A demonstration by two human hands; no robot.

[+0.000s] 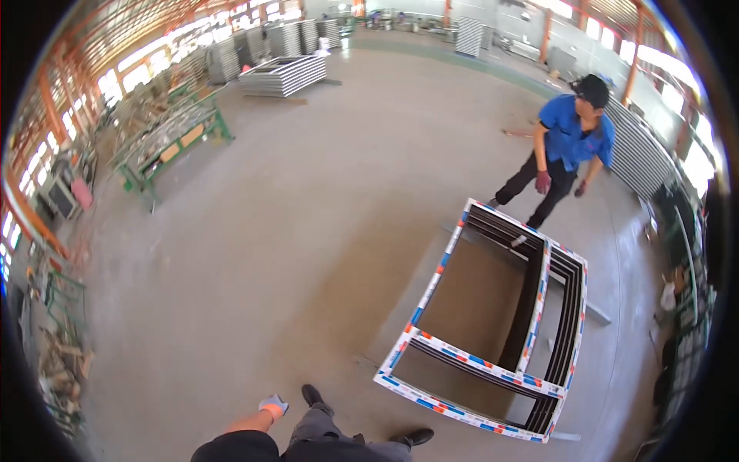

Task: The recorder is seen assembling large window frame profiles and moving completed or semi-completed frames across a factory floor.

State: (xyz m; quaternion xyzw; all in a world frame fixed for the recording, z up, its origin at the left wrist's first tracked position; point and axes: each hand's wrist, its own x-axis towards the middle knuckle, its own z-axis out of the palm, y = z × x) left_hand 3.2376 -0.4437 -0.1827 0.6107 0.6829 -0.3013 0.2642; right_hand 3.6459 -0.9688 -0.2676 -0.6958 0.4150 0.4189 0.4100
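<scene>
My left hand (273, 405), in a grey and orange work glove, hangs low beside my legs, away from any object. Its fingers are too small and blurred to tell whether they are curled, and no held thing shows. My right hand is out of view. To the right of my feet lies a stack of window frames (469, 357), dark-edged, with white, blue and red protective film on the top one. Each frame is split by crossing bars into large and small openings. A small pale piece (518, 241) sits at the far part of the stack.
Beyond the stack stands a person (576, 131) in a blue shirt, cap and dark red gloves. Support bars (599, 313) jut out under the frames. A green workbench (173, 146) is at the left, with another frame stack (283, 77) farther back. Racks (681, 308) line the right.
</scene>
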